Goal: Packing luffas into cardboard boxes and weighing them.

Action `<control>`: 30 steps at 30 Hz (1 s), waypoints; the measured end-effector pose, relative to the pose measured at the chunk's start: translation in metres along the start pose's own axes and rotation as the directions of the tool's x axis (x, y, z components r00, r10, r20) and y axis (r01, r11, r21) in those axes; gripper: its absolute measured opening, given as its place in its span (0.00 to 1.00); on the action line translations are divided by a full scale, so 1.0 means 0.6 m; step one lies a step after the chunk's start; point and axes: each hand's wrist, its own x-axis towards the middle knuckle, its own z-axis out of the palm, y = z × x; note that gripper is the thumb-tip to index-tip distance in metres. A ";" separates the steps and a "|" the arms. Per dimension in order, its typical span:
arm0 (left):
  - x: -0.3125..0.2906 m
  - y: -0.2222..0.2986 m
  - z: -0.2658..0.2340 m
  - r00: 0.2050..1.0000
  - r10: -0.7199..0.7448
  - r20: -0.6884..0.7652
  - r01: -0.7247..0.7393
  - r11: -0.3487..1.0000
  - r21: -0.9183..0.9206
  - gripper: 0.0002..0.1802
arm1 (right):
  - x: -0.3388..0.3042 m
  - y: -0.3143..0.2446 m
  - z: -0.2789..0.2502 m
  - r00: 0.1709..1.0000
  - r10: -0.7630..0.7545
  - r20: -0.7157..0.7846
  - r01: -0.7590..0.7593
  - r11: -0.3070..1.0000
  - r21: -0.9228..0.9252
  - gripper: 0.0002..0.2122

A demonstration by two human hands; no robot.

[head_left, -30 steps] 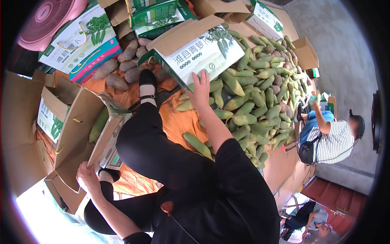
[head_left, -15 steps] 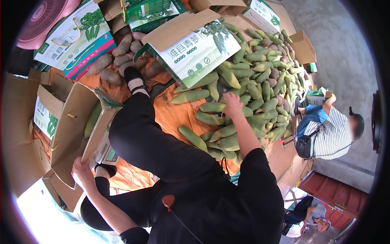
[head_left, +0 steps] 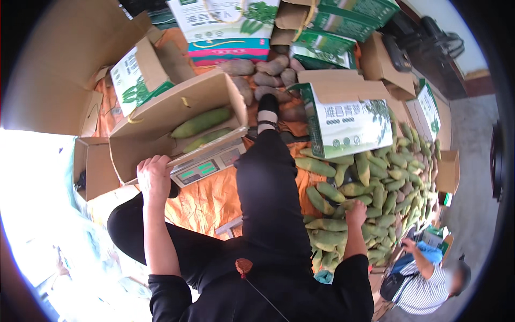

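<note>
My left hand [head_left: 154, 174] is closed on the near edge of an opened cardboard carton [head_left: 155, 119]. Inside lie two long green radishes [head_left: 201, 122], one nearer the far wall. The carton sits on a digital scale [head_left: 199, 170] with a lit green display. Over at the right, my right hand [head_left: 355, 213] reaches into a large heap of green radishes [head_left: 328, 224]. Its fingers are closed on a green radish [head_left: 348, 204] at the near left part of the heap; the hand partly hides that radish.
A white-and-green carton [head_left: 351, 126] stands beyond the heap. Brownish, potato-like roots [head_left: 268, 79] lie near my outstretched foot. More printed cartons [head_left: 225, 21] stand at the back. An orange sheet [head_left: 209, 198] covers the floor. A person in a striped shirt [head_left: 424, 292] is at the lower right.
My view has swung left, so the open carton and its radishes now show more fully. My right hand has moved nearer to me over the heap. The left hand still holds the carton.
</note>
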 end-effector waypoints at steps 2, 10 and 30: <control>-0.004 -0.005 0.001 1.000 -0.006 -0.012 0.006 1.000 -0.010 0.07 | 0.013 0.016 -0.004 0.996 0.040 -0.083 -0.028 0.990 0.141 0.27; -0.015 -0.014 0.012 0.999 0.014 -0.050 -0.013 1.000 0.017 0.06 | 0.009 -0.066 -0.240 0.974 -0.101 -0.201 0.223 0.355 0.908 0.22; -0.012 -0.009 0.017 0.995 0.013 -0.096 -0.013 1.000 0.001 0.02 | -0.145 -0.863 -0.387 0.385 -0.886 -0.257 0.460 -0.057 0.886 0.20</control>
